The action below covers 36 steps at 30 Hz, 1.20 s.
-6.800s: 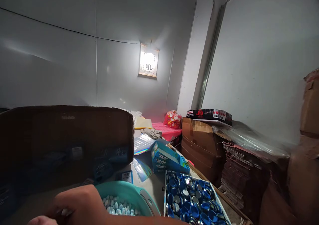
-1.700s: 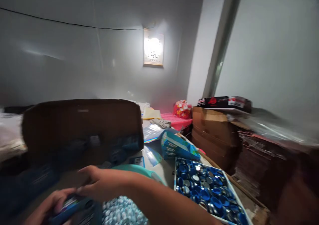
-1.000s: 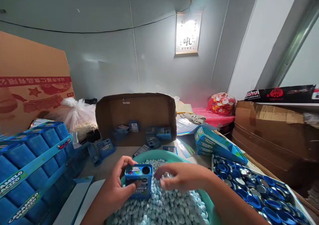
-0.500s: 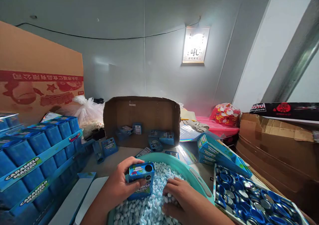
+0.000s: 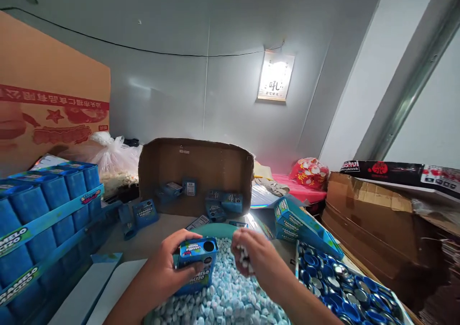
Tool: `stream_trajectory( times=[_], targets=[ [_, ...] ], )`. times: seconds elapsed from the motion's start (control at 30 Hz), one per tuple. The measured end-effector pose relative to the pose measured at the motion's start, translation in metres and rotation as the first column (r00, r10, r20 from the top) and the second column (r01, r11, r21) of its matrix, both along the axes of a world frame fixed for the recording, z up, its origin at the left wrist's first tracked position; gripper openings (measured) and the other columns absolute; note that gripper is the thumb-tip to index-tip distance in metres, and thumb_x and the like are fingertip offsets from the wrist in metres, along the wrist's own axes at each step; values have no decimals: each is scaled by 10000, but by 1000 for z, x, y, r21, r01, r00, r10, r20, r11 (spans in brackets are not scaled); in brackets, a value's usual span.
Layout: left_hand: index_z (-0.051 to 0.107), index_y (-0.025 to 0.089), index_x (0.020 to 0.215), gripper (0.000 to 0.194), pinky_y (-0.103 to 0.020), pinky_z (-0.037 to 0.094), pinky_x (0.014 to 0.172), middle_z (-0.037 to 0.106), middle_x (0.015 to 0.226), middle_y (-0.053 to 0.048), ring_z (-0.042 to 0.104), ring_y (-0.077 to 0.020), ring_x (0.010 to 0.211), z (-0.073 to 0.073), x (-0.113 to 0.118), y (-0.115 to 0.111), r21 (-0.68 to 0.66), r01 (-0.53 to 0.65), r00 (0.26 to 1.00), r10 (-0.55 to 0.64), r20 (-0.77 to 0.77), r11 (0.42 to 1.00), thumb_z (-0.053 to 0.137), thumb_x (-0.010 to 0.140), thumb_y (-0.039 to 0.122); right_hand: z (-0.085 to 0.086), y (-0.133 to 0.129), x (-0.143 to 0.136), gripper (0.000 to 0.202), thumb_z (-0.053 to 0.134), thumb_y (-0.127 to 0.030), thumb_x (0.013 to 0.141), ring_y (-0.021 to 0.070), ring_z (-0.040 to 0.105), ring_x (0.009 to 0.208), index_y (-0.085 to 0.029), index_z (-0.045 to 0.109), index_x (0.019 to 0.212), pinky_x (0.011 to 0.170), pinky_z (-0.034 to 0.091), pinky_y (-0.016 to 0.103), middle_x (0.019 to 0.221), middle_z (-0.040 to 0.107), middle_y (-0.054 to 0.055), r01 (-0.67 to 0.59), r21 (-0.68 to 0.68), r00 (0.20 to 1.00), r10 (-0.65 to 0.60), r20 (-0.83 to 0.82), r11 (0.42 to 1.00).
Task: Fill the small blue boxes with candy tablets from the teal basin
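Note:
My left hand (image 5: 171, 262) grips a blue candy box (image 5: 198, 249) lettered "Caramelo Macizo", with a dark round opening in its top. The box is held over the near left part of a turquoise basin (image 5: 219, 230). Small pale blue and white candies (image 5: 230, 296) fill the basin. To the right of the box, my right hand (image 5: 257, 250) is curled round a handful of candies (image 5: 245, 261), raised just above the heap. White pieces show between its fingers and palm.
Trays of upright blue boxes (image 5: 57, 198) are stacked at the left. A brown cardboard box (image 5: 196, 167) stands behind the basin, with several blue boxes (image 5: 145, 213) around it. At the right are a tray of blue-and-silver caps (image 5: 341, 286) and folded blue display cartons (image 5: 305, 224).
My right hand has come up out of the candies with a handful and its fingers have closed. My left hand still holds the box. The view has tilted and shifted slightly right.

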<state>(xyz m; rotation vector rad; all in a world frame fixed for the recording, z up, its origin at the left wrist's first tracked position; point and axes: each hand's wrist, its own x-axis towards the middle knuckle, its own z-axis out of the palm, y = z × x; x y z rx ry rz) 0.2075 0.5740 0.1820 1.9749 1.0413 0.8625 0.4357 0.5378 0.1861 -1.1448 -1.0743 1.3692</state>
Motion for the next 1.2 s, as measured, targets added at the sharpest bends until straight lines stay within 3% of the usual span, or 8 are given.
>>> stream_trajectory(
  times=[0.1, 0.2, 0.33, 0.5, 0.63, 0.9, 1.03, 1.2],
  targets=[
    [679, 244, 1142, 403, -332, 473, 939, 670, 1159, -61, 616, -282, 1097, -1, 1, -2, 9, -19, 1000, 19, 11, 1000, 750, 777, 399, 22, 30, -11, 175, 632, -312, 778, 53, 330, 387, -194, 511, 731, 385, 187, 183, 548, 437, -81, -13, -110, 893, -39, -449, 994],
    [693, 237, 1087, 391, -314, 481, 876, 681, 1072, -44, 630, -264, 1014, -2, 1, -4, 7, -47, 998, 47, 45, 999, 772, 731, 377, 35, 55, -30, 145, 567, -285, 761, 47, 300, 373, -212, 446, 729, 382, 213, 169, 541, 364, -108, -50, -128, 839, -28, -544, 990],
    [697, 203, 1005, 345, -287, 470, 746, 673, 934, -34, 623, -234, 864, -1, 2, -2, -12, -16, 998, 17, 66, 1000, 758, 701, 353, 36, 71, -53, 142, 535, -301, 786, 58, 324, 367, -221, 430, 731, 365, 205, 162, 514, 350, -109, -48, -125, 808, -35, -588, 991],
    [705, 204, 992, 308, -280, 444, 740, 663, 904, -16, 608, -217, 850, 3, 1, 2, -76, 16, 1000, -14, 26, 997, 706, 690, 270, 32, 65, -62, 219, 640, -357, 731, 57, 330, 381, -200, 491, 694, 371, 248, 154, 485, 394, -91, -54, -66, 822, 6, -569, 996],
    [713, 214, 1033, 348, -286, 442, 771, 659, 947, -23, 600, -220, 885, 7, 2, 1, -63, 31, 1000, -31, -2, 998, 719, 698, 310, 28, 59, -62, 283, 678, -429, 677, 77, 378, 372, -194, 521, 650, 362, 229, 196, 481, 441, -63, -68, 40, 890, 78, -449, 997],
    [714, 210, 1036, 342, -298, 450, 813, 655, 982, -34, 603, -230, 930, 7, 3, -3, -31, -13, 1000, 13, 4, 999, 728, 702, 285, 26, 54, -67, 279, 624, -421, 751, 87, 437, 400, -195, 519, 625, 407, 261, 212, 489, 465, -54, 19, 134, 942, 27, -334, 991],
    [719, 217, 1031, 343, -286, 442, 781, 649, 956, -26, 602, -223, 900, 10, 3, -3, -56, -11, 1000, 10, -14, 998, 736, 698, 295, 28, 51, -67, 320, 591, -443, 792, 87, 420, 397, -198, 506, 605, 409, 271, 217, 471, 458, -51, 15, 199, 967, 36, -250, 980],
    [721, 222, 1016, 323, -278, 436, 805, 663, 982, -18, 600, -220, 937, 16, 4, -5, -45, 5, 1000, -6, -19, 999, 729, 694, 248, 28, 52, -68, 296, 566, -449, 780, 85, 376, 379, -200, 539, 623, 366, 258, 205, 448, 463, -58, -37, 186, 988, 64, -142, 982]
  ],
)
